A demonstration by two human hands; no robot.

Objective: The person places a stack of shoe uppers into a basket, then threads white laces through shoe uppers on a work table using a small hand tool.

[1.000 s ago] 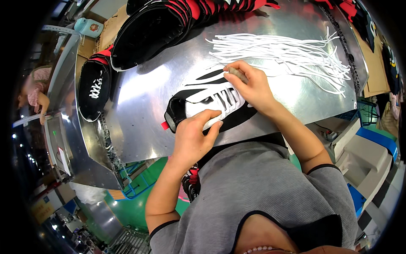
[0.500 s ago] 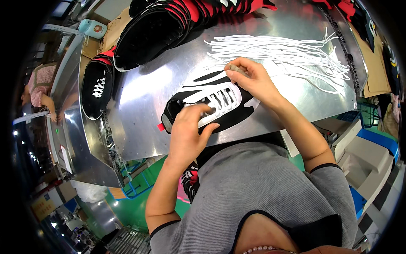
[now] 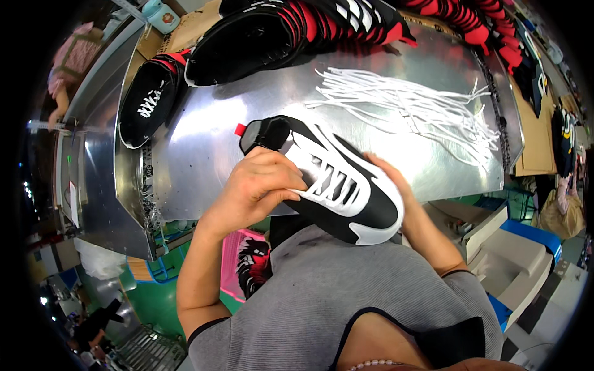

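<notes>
A black and white shoe upper [image 3: 371,205] with a red heel tab is tilted up at the near edge of the metal table. White lace [image 3: 334,185] crosses its front in several rows. My left hand [image 3: 257,185] is closed, thumb and fingers pinching the near side of the opening by the eyelets; whether a lace end is in the pinch I cannot make out. My right hand [image 3: 391,176] supports the upper from its far right side, fingers mostly hidden behind it.
Loose white shoelaces [image 3: 408,114] lie on the metal table [image 3: 204,167]. Nested black and red uppers [image 3: 247,49] line the back, with one laced upper [image 3: 148,105] at left. A pink basket [image 3: 230,263] stands below, an open carton [image 3: 526,247] at right. A person [image 3: 74,59] is far left.
The upper has swung toward me, its toe now over my lap. My right hand has moved from above the laces to the upper's right side. My left hand has shifted to the near eyelet edge.
</notes>
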